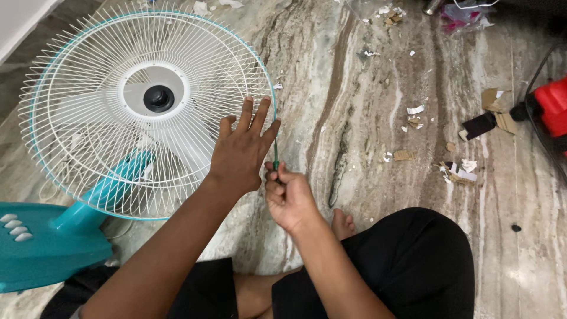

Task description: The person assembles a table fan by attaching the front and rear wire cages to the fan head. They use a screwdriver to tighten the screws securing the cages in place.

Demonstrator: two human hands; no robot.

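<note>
Right hand [287, 198] closed on thin green-handled screwdriver [275, 155] | left hand [241, 152] spread flat on white wire fan grille with teal rim [88, 71], lying on marble floor [378, 147] | screwdriver best kept square, grille pressed steady.

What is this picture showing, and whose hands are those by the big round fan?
The picture comes from a camera worn on a person's head, looking down, so you see that person's own arms and legs. They sit on a marble floor. In front lies a table fan with a white wire cage, a teal rim and a teal base with white buttons. The left hand is spread flat on the cage's edge. The right hand is closed around a thin green-handled tool, probably a screwdriver, pointing at the rim. Scattered around are bits of torn cardboard and paper, and a red object sits at the right edge.
</note>
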